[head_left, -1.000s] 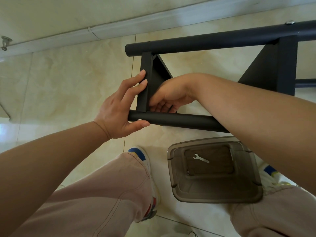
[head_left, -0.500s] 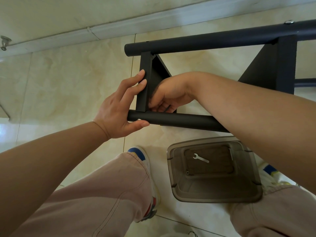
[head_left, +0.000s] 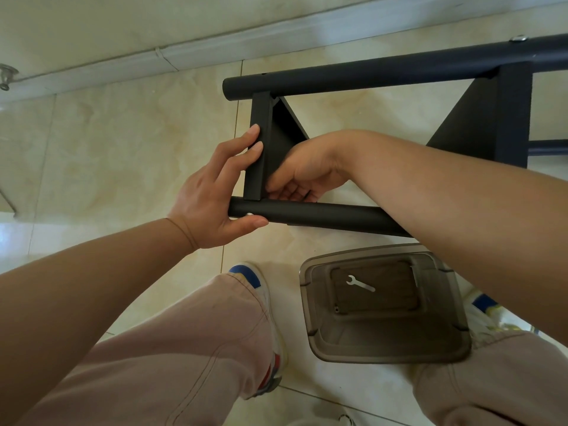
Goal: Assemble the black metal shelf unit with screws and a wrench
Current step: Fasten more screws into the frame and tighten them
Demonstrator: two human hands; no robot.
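Note:
The black shelf frame lies on its side on the tiled floor, with a far tube [head_left: 368, 73] and a near tube [head_left: 322, 215] joined by a black shelf panel [head_left: 261, 149]. My left hand [head_left: 209, 198] presses straight fingers against the panel's outer face, its thumb under the near tube's end by a small screw head [head_left: 249, 214]. My right hand [head_left: 304, 176] reaches behind the panel with fingers curled at the corner where panel meets near tube, thumb on the panel's edge. What the fingers pinch is hidden. A small silver wrench [head_left: 359, 283] lies in a plastic bin.
The translucent brown bin [head_left: 384, 348] sits on the floor between my feet, under my right forearm. A second shelf panel [head_left: 504, 118] joins the tubes further right, with a bolt head [head_left: 518, 39] on the far tube. A wall and skirting run behind the frame.
My right hand has shifted slightly at the panel's inner corner. The left hand and the frame have stayed put.

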